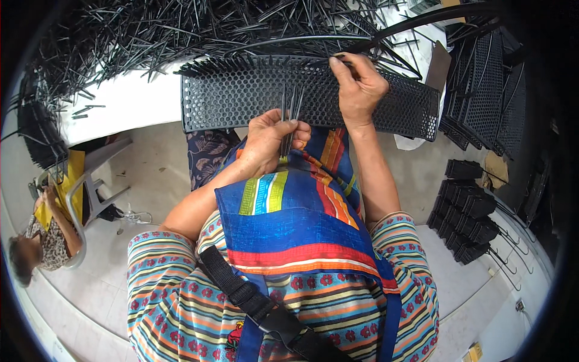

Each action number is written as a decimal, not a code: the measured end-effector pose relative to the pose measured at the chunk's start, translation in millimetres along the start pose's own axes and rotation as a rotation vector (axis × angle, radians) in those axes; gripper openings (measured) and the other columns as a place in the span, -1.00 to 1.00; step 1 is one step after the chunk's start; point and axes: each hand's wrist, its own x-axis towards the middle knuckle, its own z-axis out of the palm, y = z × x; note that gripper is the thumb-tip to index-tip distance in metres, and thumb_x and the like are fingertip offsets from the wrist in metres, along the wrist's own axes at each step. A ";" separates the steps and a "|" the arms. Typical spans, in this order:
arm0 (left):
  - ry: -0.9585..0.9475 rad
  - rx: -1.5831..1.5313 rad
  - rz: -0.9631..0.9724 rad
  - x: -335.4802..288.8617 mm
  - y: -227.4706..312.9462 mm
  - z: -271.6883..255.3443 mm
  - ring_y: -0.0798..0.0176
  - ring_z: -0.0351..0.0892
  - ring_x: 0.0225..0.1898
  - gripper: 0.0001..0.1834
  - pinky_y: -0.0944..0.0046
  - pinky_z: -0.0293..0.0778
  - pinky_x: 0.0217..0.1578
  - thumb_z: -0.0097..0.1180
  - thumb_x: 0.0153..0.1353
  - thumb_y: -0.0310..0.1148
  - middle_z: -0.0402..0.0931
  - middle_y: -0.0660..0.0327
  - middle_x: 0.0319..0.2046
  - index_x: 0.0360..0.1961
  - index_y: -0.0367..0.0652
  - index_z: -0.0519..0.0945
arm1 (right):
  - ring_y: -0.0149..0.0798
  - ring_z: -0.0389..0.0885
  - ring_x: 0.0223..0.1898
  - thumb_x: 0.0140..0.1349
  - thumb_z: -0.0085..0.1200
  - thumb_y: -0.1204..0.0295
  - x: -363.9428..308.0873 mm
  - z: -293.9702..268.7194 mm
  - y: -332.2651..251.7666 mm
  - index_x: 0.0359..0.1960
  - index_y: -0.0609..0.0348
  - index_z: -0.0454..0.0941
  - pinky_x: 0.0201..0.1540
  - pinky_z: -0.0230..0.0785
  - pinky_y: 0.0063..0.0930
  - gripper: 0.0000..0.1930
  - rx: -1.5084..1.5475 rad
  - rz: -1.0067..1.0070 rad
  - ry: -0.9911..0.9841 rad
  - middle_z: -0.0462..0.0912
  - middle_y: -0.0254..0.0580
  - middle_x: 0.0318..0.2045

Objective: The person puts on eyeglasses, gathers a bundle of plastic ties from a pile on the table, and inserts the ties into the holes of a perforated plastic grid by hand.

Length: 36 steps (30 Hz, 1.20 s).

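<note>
A long black perforated panel (241,96) with round holes lies across my lap, against the table's near edge. Short thin black sticks (223,65) stand in a row along the left part of its far edge. My left hand (274,136) is closed on a small bunch of thin black sticks (292,105), which point away from me over the panel's near side. At the panel's far edge, right of the row, my right hand (360,87) is pinched, thumb against fingers. Whatever is between those fingertips is mostly hidden.
A big heap of loose black sticks (151,36) covers the white table (132,99). Black perforated panels (482,84) stack at the right. Black blocks with wire hooks (461,211) lie on the floor at right. Another person (54,235) sits at the far left beside a grey chair (90,187).
</note>
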 end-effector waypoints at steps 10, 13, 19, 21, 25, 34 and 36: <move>0.000 -0.055 -0.004 2.1 -1.9 0.6 0.22 0.67 -0.43 -0.94 0.31 0.62 -0.44 0.00 0.27 -0.60 0.64 -0.04 -0.36 -0.26 -0.37 0.50 | -0.27 0.63 -0.53 0.03 0.26 0.57 5.4 4.4 1.7 -0.41 0.18 0.67 -0.49 0.42 -0.44 -0.93 -0.188 -0.191 -0.049 0.63 -0.19 -0.54; -0.026 -0.080 0.005 2.8 -0.7 1.0 0.22 0.67 -0.42 -0.93 0.31 0.63 -0.43 0.01 0.28 -0.60 0.64 -0.03 -0.34 -0.24 -0.37 0.52 | -0.24 0.62 -0.55 0.04 0.26 0.56 3.4 2.4 0.3 -0.42 0.18 0.67 -0.50 0.42 -0.42 -0.94 -0.237 -0.172 -0.085 0.62 -0.19 -0.54; -0.117 -0.097 -0.014 -3.0 3.4 1.2 0.21 0.69 -0.38 -0.87 0.32 0.64 -0.40 0.00 0.30 -0.56 0.65 -0.03 -0.32 -0.19 -0.37 0.55 | -0.66 0.25 -0.71 0.11 0.28 0.45 -20.3 -8.9 -8.5 -0.36 0.27 0.66 -0.66 0.04 -0.71 -0.86 0.279 0.649 -0.540 0.51 -0.48 -0.65; -0.165 -0.063 -0.076 -5.7 5.7 4.6 0.19 0.70 -0.36 -0.83 0.32 0.64 -0.38 -0.02 0.31 -0.55 0.65 -0.04 -0.31 -0.14 -0.38 0.55 | -0.69 0.21 -0.72 0.12 0.27 0.48 -30.2 -9.5 -6.7 -0.38 0.25 0.64 -0.70 -0.04 -0.72 -0.90 0.348 0.700 -0.519 0.51 -0.48 -0.65; -0.161 -0.056 -0.084 -8.3 2.0 6.8 0.17 0.70 -0.35 -0.80 0.32 0.64 -0.37 -0.03 0.31 -0.54 0.65 -0.04 -0.30 -0.11 -0.40 0.55 | -0.64 0.28 -0.76 0.13 0.25 0.52 -35.8 -9.2 -3.3 -0.51 0.20 0.58 -0.74 -0.01 -0.73 -0.90 0.525 0.848 -0.485 0.52 -0.44 -0.65; 0.049 0.094 0.161 -5.9 2.2 1.5 0.16 0.68 -0.23 -0.76 0.29 0.65 -0.29 -0.09 0.36 -0.51 0.62 -0.01 -0.20 -0.02 -0.38 0.48 | -0.57 0.36 -0.68 0.14 0.22 0.59 -30.0 -26.4 -1.5 -0.43 0.26 0.60 -0.62 0.16 -0.68 -0.96 0.557 0.510 0.168 0.52 -0.40 -0.63; -0.005 0.090 0.103 -4.8 1.2 2.9 0.20 0.67 -0.30 -0.74 0.31 0.64 -0.32 -0.11 0.36 -0.52 0.61 0.00 -0.23 0.02 -0.38 0.44 | -0.60 0.35 -0.66 0.17 0.22 0.57 -17.1 -27.7 -4.5 -0.38 0.27 0.62 -0.59 0.16 -0.70 -0.96 0.504 0.351 0.229 0.54 -0.42 -0.59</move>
